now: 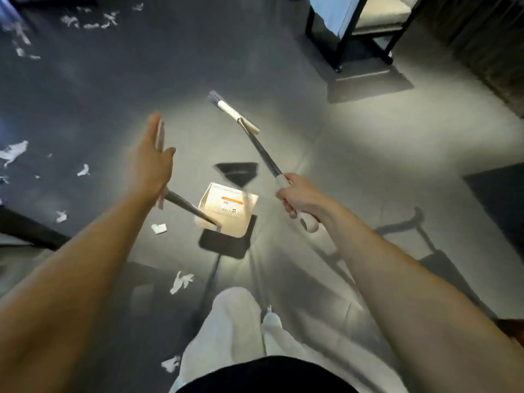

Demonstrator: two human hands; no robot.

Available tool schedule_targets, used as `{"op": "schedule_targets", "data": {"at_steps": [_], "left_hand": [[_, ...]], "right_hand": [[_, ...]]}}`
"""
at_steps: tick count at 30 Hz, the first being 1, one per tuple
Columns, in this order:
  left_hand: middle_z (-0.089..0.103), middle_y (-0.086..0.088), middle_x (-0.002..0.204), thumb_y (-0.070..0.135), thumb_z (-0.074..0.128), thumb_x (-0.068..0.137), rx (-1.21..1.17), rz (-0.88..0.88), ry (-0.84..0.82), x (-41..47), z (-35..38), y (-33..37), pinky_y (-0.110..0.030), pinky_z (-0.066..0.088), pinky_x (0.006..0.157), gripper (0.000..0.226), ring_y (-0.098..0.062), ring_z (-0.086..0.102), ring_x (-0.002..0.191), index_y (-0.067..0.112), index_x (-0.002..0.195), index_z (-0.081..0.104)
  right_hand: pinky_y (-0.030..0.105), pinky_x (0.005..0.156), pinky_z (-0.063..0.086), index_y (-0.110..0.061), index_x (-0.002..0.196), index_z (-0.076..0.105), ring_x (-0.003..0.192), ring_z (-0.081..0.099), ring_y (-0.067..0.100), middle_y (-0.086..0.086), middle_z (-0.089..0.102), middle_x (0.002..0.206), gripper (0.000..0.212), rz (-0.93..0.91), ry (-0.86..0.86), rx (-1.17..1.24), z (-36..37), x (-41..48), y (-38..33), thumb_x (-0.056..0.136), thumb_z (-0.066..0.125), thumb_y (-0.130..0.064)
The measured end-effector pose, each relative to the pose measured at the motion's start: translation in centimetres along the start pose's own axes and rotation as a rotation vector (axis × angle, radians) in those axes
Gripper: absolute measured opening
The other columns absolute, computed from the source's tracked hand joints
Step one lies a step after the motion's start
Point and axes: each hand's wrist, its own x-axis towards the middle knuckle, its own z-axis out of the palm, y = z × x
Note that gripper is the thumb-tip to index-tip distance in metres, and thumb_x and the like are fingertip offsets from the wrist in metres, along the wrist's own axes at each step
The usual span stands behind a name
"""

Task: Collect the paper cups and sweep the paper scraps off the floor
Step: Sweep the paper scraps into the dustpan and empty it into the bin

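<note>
Head view: the paper scraps are torn white bits, crumpled and uneven in size, strewn over the dark grey floor. One loose cluster lies far left, more sit along the left edge, one small folded piece lies just left of the dustpan, and two more lie near the person's legs.

The dustpan is a cream, box-shaped scoop standing on the floor in the middle of a bright pool of light. An orange-striped label shows on its inner face; whether any scrap is in it I cannot tell. Its dark shaft rises left to a pale grip.

The left hand is flat, fingers straight and together, thumb spread – the pale grip lies against the palm side, not clenched. The right hand is wrapped tight round the pale end of the broom, which is lifted off the floor, its cream head and bluish bristles pointing far and left – its shadow falls just beyond the dustpan.

A black frame stands far right.
</note>
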Motion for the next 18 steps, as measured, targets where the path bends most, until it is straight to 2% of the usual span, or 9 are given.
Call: {"op": "schedule_targets", "data": {"at_steps": [3,6,7,10,12,15,18], "left_hand": [[0.046,-0.01,0.144,0.015,0.057,0.095,0.0,-0.049,0.088,8.8,1.3,0.6,-0.035,0.036,0.104,0.064,-0.03,0.048,0.126,0.034,0.149,0.028],[0.05,-0.009,0.14,0.015,0.058,0.094,0.004,-0.041,0.119,18.7,3.8,0.4,-0.026,0.036,0.099,0.066,-0.025,0.054,0.119,0.035,0.149,0.027],[0.052,-0.008,0.139,0.015,0.059,0.094,-0.002,-0.031,0.125,22.5,4.9,0.5,-0.027,0.038,0.099,0.066,-0.025,0.055,0.117,0.035,0.149,0.028],[0.053,-0.007,0.138,0.015,0.059,0.093,0.005,-0.03,0.118,34.6,7.7,0.6,-0.035,0.038,0.104,0.067,-0.027,0.053,0.121,0.037,0.148,0.029],[0.052,-0.007,0.139,0.012,0.059,0.092,-0.017,-0.038,0.121,42.6,9.0,1.2,-0.035,0.037,0.105,0.067,-0.027,0.052,0.123,0.037,0.147,0.03],[0.053,-0.006,0.138,0.005,0.058,0.091,-0.062,-0.036,0.11,54.3,10.5,2.1,-0.028,0.035,0.104,0.068,-0.022,0.051,0.126,0.037,0.146,0.032],[0.051,-0.003,0.14,0.005,0.056,0.092,-0.075,-0.069,0.073,66.7,12.4,2.2,-0.035,0.037,0.106,0.071,-0.021,0.049,0.128,0.044,0.144,0.028]], "right_hand": [[0.021,0.038,0.037,-0.015,0.105,0.052,0.036,0.042,0.011,0.007,0.048,0.063,0.019,-0.003,-0.058,0.01,-1.6,9.8,-6.2,0.088,0.05,-0.007],[0.019,0.036,0.036,-0.013,0.099,0.053,0.033,0.04,0.008,0.006,0.047,0.061,0.011,0.002,-0.097,0.042,-2.6,19.7,-12.0,0.09,0.051,-0.007],[0.018,0.036,0.037,-0.013,0.098,0.054,0.034,0.04,0.007,0.006,0.047,0.061,0.01,0.009,-0.107,0.049,-2.8,23.2,-14.0,0.091,0.051,-0.006],[0.015,0.034,0.033,-0.011,0.093,0.052,0.034,0.036,0.006,0.006,0.043,0.06,0.011,0.043,-0.141,0.132,-3.7,33.4,-20.9,0.092,0.048,0.0],[0.013,0.033,0.029,-0.009,0.092,0.049,0.032,0.033,0.005,0.005,0.039,0.06,0.012,0.062,-0.176,0.182,-4.7,39.8,-26.1,0.092,0.045,0.003],[0.013,0.032,0.028,-0.009,0.098,0.049,0.03,0.033,0.004,0.003,0.038,0.059,0.014,0.069,-0.203,0.169,-6.8,48.6,-33.0,0.092,0.046,0.003],[0.014,0.031,0.03,-0.011,0.096,0.051,0.03,0.035,0.005,0.003,0.04,0.056,0.014,0.048,-0.213,0.112,-8.4,58.7,-38.7,0.092,0.047,0.002]]}}
